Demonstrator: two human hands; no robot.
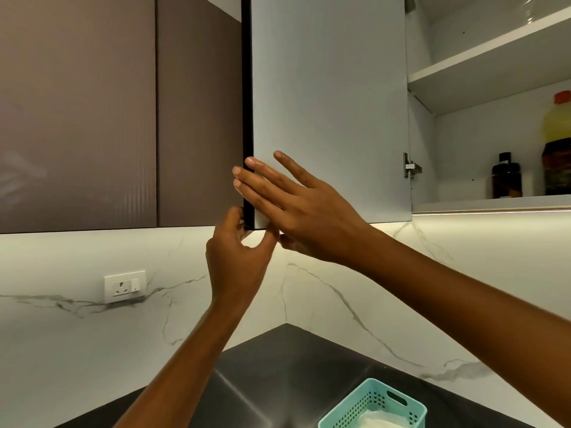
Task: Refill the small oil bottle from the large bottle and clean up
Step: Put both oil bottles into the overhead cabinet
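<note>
Marble wall [340, 304], brown cabs [77, 118], blk counter [278, 366]

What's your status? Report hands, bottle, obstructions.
Left hand grips cabinet door corner, right hand flat on it. Large bottle on shelf, untouched. Nothing in front of it.

Legible text: none that I can read from here.
Label on large bottle [557, 143]: dark band, print too blurred for me.
Just left of large bottle: small dark bottle [506, 179], markings indistinct.
</note>
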